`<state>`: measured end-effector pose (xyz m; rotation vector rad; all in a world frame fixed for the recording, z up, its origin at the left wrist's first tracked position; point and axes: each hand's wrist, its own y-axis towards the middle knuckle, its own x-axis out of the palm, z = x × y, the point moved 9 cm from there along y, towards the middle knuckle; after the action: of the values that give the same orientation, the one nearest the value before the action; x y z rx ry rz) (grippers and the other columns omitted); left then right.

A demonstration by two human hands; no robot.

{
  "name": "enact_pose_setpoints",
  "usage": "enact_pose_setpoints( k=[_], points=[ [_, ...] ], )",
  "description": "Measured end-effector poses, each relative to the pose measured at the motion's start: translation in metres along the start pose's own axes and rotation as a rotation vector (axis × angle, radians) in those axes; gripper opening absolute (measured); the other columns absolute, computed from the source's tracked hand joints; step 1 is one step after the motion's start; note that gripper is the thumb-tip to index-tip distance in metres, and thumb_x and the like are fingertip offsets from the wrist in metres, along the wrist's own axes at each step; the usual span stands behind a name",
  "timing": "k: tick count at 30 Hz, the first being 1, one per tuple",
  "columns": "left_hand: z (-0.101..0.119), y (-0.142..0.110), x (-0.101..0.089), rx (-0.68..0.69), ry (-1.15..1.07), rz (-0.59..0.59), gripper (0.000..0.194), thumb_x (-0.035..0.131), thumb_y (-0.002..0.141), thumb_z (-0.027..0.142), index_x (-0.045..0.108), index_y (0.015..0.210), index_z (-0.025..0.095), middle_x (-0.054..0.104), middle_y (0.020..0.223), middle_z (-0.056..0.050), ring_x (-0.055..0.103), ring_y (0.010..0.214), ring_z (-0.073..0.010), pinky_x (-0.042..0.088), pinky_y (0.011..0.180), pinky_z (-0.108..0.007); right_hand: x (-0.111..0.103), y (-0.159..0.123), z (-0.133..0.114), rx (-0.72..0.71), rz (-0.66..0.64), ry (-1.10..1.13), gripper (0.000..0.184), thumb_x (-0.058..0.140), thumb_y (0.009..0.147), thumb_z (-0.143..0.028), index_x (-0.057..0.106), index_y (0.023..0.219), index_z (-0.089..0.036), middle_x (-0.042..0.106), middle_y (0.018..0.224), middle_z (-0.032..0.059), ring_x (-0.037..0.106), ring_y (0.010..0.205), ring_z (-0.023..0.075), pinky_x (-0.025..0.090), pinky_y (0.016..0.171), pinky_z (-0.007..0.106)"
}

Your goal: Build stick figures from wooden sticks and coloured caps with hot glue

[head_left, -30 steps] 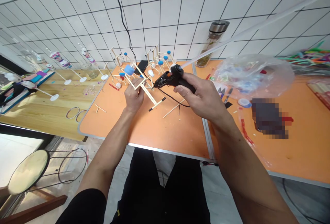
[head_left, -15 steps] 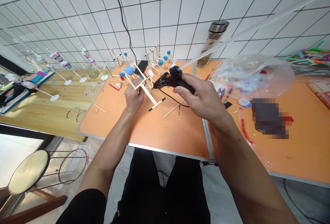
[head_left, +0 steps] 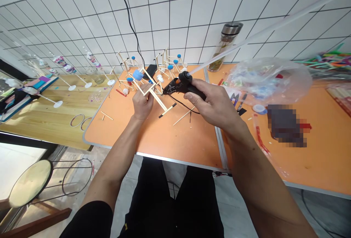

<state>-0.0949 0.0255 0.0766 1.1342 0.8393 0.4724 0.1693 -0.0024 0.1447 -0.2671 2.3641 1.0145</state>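
Note:
My left hand [head_left: 143, 105] is closed on a wooden stick frame [head_left: 159, 102], tilted above the table, with black-tipped ends and a blue piece [head_left: 138, 75] near its top. In my right hand [head_left: 212, 99] is a black hot glue gun [head_left: 178, 85], its nozzle pointing left, close to the frame's sticks. Whether the nozzle touches the wood I cannot tell. A long translucent glue stick [head_left: 236, 44] sticks out of the gun's rear toward the upper right. Behind the frame stand more stick structures [head_left: 167, 62] with blue and white pompoms.
Loose sticks [head_left: 183, 116] lie on the orange table [head_left: 175, 143]. At the back stands a glass bottle [head_left: 225, 46]; right of it are a plastic bag [head_left: 270, 79] and small snips [head_left: 234, 98]. A black cable [head_left: 128, 15] hangs down the tiled wall. A stool [head_left: 31, 183] stands lower left.
Hardly anything differs. The glue gun and my right hand have shifted very slightly left; my left hand keeps the stick frame in the same place.

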Motion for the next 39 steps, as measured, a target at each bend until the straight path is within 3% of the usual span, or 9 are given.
enact_pose_setpoints(
  k=[7, 13, 19, 28, 39],
  points=[
    [0.006, 0.001, -0.003, 0.047, -0.028, 0.031, 0.028, 0.058, 0.119, 0.025, 0.085, 0.127, 0.027, 0.093, 0.114, -0.008, 0.091, 0.108, -0.0257, 0.071, 0.100, -0.043, 0.000, 0.000, 0.000, -0.001, 0.004, 0.000, 0.037, 0.067, 0.117, -0.054, 0.085, 0.125, -0.022, 0.077, 0.092, 0.0043, 0.061, 0.075, 0.0217, 0.049, 0.070, 0.034],
    [0.002, 0.000, -0.002, 0.030, 0.030, -0.001, 0.030, 0.056, 0.119, 0.027, 0.085, 0.127, 0.027, 0.093, 0.112, -0.008, 0.091, 0.112, -0.0268, 0.072, 0.103, -0.044, -0.003, 0.000, -0.001, 0.016, 0.017, -0.011, 0.033, 0.068, 0.114, -0.043, 0.086, 0.130, -0.021, 0.079, 0.094, 0.0046, 0.062, 0.074, 0.0215, 0.048, 0.069, 0.034],
    [0.001, -0.001, -0.001, 0.016, 0.029, -0.005, 0.032, 0.055, 0.119, 0.027, 0.086, 0.126, 0.027, 0.093, 0.114, -0.008, 0.090, 0.113, -0.0268, 0.071, 0.105, -0.045, -0.006, 0.000, 0.001, 0.029, 0.028, -0.005, 0.040, 0.069, 0.112, -0.042, 0.087, 0.140, -0.021, 0.083, 0.100, 0.0060, 0.066, 0.077, 0.0228, 0.051, 0.071, 0.035],
    [-0.008, -0.002, 0.003, -0.064, -0.026, -0.037, 0.034, 0.055, 0.120, 0.037, 0.087, 0.126, 0.028, 0.093, 0.117, -0.011, 0.090, 0.117, -0.0289, 0.073, 0.108, -0.049, -0.006, 0.001, 0.000, 0.048, 0.022, 0.011, 0.041, 0.069, 0.114, -0.052, 0.087, 0.137, -0.022, 0.083, 0.101, 0.0073, 0.068, 0.080, 0.0250, 0.053, 0.072, 0.037],
    [-0.003, -0.002, 0.001, -0.027, -0.067, -0.008, 0.030, 0.057, 0.119, 0.033, 0.086, 0.125, 0.026, 0.093, 0.118, -0.013, 0.090, 0.115, -0.0296, 0.072, 0.109, -0.050, -0.003, 0.001, 0.001, 0.040, 0.015, 0.019, 0.034, 0.069, 0.112, -0.042, 0.086, 0.133, -0.021, 0.079, 0.097, 0.0055, 0.064, 0.078, 0.0226, 0.050, 0.072, 0.035]
  ],
)
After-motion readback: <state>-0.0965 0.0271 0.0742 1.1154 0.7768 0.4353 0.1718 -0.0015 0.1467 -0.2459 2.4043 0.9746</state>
